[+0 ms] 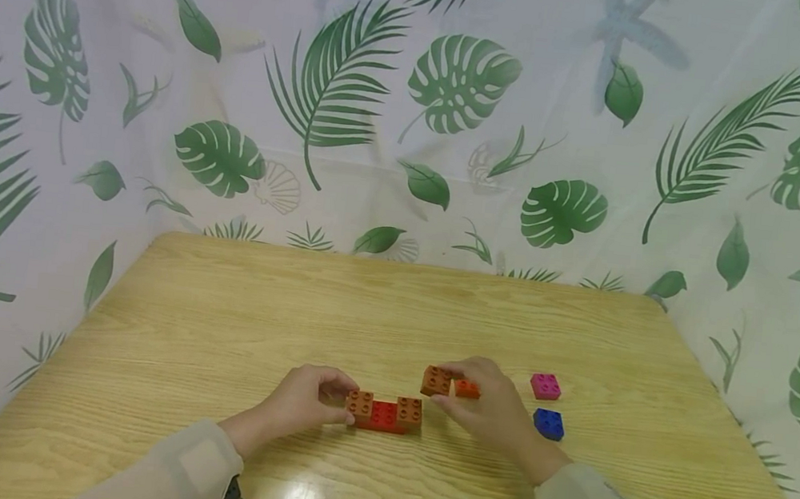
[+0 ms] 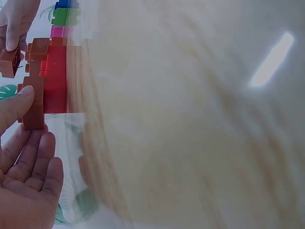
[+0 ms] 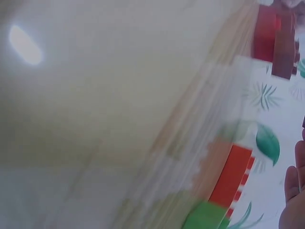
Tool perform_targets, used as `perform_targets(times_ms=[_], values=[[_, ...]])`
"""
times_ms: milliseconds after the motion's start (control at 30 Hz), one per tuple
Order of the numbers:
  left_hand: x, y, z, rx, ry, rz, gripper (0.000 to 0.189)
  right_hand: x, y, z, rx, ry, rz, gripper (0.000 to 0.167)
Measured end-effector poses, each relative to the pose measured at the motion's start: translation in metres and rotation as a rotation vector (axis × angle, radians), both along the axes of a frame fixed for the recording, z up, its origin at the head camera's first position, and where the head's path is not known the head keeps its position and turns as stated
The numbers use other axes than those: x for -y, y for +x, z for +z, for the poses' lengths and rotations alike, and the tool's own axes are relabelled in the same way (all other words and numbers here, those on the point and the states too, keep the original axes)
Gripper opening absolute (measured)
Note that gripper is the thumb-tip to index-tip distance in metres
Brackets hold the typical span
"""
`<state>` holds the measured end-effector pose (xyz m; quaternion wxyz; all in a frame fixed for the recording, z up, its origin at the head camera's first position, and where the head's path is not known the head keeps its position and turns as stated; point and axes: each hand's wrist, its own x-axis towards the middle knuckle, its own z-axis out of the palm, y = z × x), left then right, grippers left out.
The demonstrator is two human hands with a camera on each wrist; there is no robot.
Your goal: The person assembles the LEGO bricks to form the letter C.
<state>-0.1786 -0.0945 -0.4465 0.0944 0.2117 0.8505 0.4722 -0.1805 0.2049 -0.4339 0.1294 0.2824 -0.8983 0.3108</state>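
A long red building brick (image 1: pixel 383 418) lies on the table with a brown brick (image 1: pixel 409 413) on its right end and another brown brick (image 2: pixel 33 112) on its left end. My left hand (image 1: pixel 302 402) grips that left brown brick between thumb and fingers, as the left wrist view shows. Between the two brown ones, red studs are bare. Just behind and to the right, my right hand (image 1: pixel 489 407) pinches a third brown brick (image 1: pixel 436 381), raised above the table. In the right wrist view only part of the right hand (image 3: pixel 296 191) appears at the edge.
Beyond my right hand is an orange-red brick (image 1: pixel 468 389), partly covered by the fingers. Further right lie a pink brick (image 1: pixel 546 386) and a blue brick (image 1: pixel 549 424). A green brick (image 2: pixel 64 17), hidden in the head view, shows in both wrist views. Leaf-patterned cloth surrounds the wooden table (image 1: pixel 280 294).
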Motion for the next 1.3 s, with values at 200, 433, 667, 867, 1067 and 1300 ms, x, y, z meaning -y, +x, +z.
perform_targets(times_ms=[200,433,667,867,1067,1300], values=[[0.0,0.0,0.0,0.007,0.008,-0.002,0.034,0.023,0.0,0.006,0.013,0.003,0.069,0.039],[0.0,0.0,0.001,-0.001,0.007,-0.007,0.033,0.048,0.0,0.008,0.036,0.027,0.132,0.038],[0.0,0.001,0.003,-0.01,0.009,-0.02,0.034,0.068,-0.001,0.005,-0.004,0.042,0.184,0.037],[0.001,0.001,0.003,-0.018,0.024,-0.039,0.033,0.077,0.0,0.004,0.035,0.092,0.182,0.037],[0.001,0.001,0.003,-0.024,0.027,-0.047,0.031,0.082,0.001,0.004,0.07,0.103,0.173,0.035],[0.0,0.001,0.004,-0.032,0.026,-0.044,0.032,0.084,0.001,0.004,0.111,0.111,0.158,0.033]])
